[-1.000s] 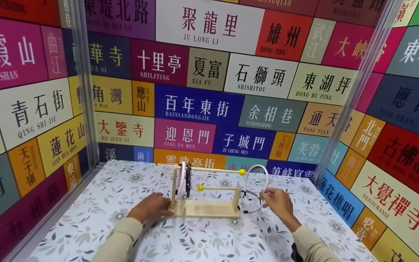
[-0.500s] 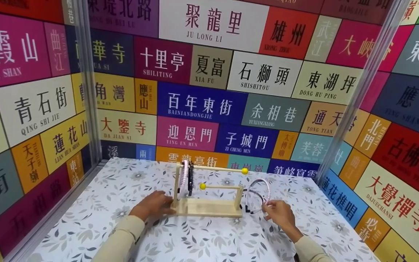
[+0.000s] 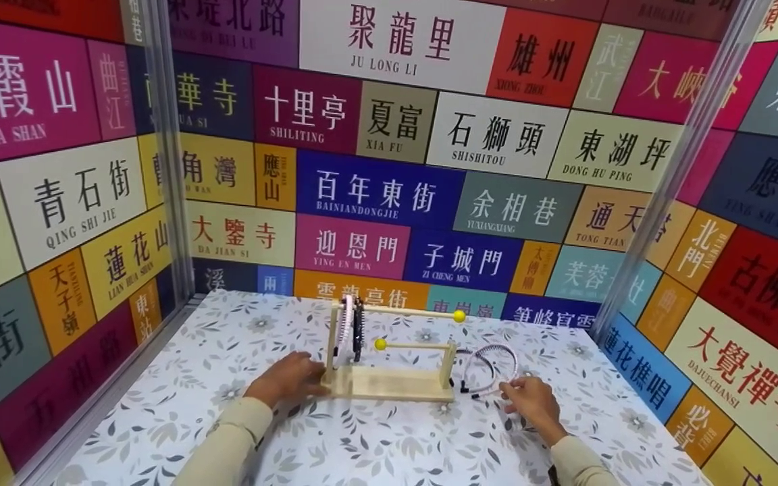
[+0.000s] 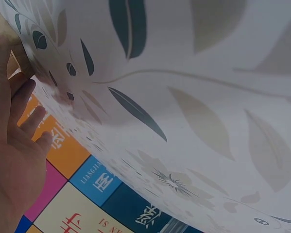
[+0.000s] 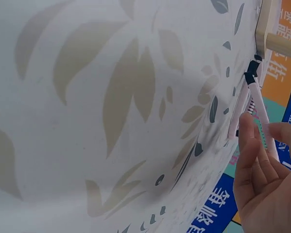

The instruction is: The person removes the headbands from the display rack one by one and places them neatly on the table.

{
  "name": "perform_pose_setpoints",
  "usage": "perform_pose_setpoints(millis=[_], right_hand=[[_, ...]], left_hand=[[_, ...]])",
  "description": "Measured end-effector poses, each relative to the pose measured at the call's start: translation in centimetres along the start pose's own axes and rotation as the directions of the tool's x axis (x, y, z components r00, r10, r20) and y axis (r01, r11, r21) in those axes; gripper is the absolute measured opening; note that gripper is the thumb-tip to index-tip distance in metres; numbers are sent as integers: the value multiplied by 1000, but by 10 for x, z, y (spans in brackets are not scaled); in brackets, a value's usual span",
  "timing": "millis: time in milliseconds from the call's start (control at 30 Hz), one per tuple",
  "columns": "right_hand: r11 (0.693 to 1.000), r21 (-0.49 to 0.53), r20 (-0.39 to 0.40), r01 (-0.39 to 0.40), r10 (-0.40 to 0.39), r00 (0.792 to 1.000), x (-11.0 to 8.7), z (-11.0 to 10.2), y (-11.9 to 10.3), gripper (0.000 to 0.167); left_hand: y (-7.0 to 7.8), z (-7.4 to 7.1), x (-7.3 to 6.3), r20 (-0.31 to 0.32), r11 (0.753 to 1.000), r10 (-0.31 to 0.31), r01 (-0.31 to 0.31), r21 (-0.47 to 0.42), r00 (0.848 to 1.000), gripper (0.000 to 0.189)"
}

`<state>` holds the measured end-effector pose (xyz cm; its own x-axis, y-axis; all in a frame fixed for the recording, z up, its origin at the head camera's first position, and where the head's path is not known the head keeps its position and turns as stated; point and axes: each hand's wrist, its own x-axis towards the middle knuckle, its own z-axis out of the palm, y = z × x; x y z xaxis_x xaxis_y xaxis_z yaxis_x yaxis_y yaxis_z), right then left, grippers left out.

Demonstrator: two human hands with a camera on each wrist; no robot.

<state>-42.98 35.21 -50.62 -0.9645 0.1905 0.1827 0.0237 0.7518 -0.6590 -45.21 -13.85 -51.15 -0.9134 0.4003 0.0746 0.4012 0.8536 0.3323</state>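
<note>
A pale wooden stand (image 3: pixel 389 383) with two horizontal pegs tipped with yellow balls is on the table. Its left end is held by my left hand (image 3: pixel 288 379), and in the left wrist view that hand's (image 4: pixel 19 141) thumb and finger meet the wood. Two headbands, one pinkish white (image 3: pixel 346 327) and one black (image 3: pixel 359 331), hang on the upper peg. Right of the stand, a pinkish-white headband (image 3: pixel 514 361) with black tips stands on the table with a dark toothed one inside its curve. My right hand (image 3: pixel 534 405) pinches the pale one (image 5: pixel 258 99) between thumb and fingers.
A white tablecloth (image 3: pixel 362 445) with grey leaves and flowers covers the table. Colourful panels (image 3: pixel 375 189) with Chinese lettering rise behind and at both sides. Clear corner posts (image 3: pixel 173 155) stand at the table's back corners.
My right hand has lowered the headbands beside the stand and shifted slightly right; they tilt over more than before. My left hand stays at the stand's left end.
</note>
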Motion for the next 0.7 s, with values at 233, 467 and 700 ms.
perform_pose_setpoints(millis=[233, 467, 700], right_hand=[[999, -16, 10, -47, 47, 999, 2, -1, 8, 32], [998, -14, 26, -55, 55, 998, 5, -6, 16, 28], [998, -37, 41, -46, 47, 998, 6, -12, 20, 28]], left_hand=[[1, -4, 0, 0, 1000, 14, -14, -21, 1000, 48], [-1, -3, 1, -17, 999, 52, -52, 0, 999, 48], [-4, -1, 2, -21, 997, 71, -71, -6, 997, 45]])
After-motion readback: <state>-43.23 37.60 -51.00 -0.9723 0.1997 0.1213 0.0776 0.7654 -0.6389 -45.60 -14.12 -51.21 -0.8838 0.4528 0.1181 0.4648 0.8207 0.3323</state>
